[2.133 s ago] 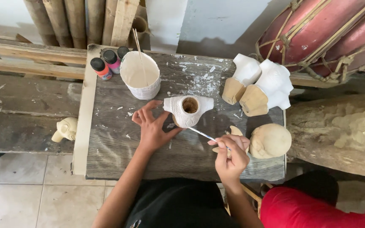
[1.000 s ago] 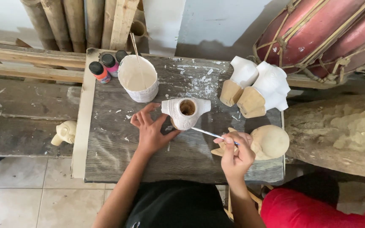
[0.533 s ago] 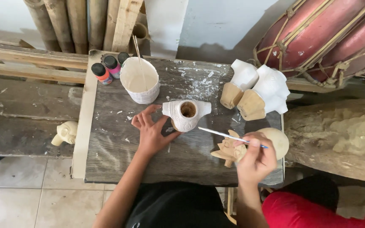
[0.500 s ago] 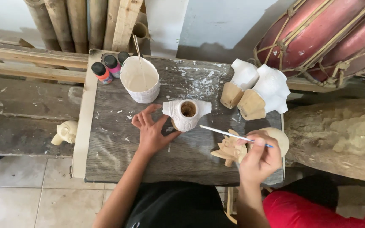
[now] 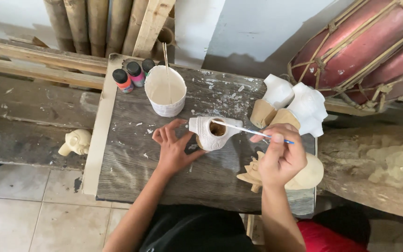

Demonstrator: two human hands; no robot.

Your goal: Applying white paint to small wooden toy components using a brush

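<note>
A small white-painted carved figure (image 5: 206, 134) with a hollow top stands on a dark wooden table (image 5: 136, 172). My left hand (image 5: 172, 147) steadies the figure from its left side, fingers spread against it. My right hand (image 5: 281, 157) holds a thin paintbrush (image 5: 250, 130), its tip at the figure's hollow opening. An unpainted spiky wooden carving (image 5: 252, 174) lies under and beside my right hand.
A white pot of paint (image 5: 165, 91) with a stick stands at the table's back, beside three small paint bottles (image 5: 133, 77). Two white-painted carvings (image 5: 295, 103) stand at the back right. A small pale figure (image 5: 75, 142) sits on the bench at left. A red drum (image 5: 364, 46) is at far right.
My right hand moved out to the right over the unpainted carving, then brought the brush tip back to the figure's opening. My left hand stayed on the figure.
</note>
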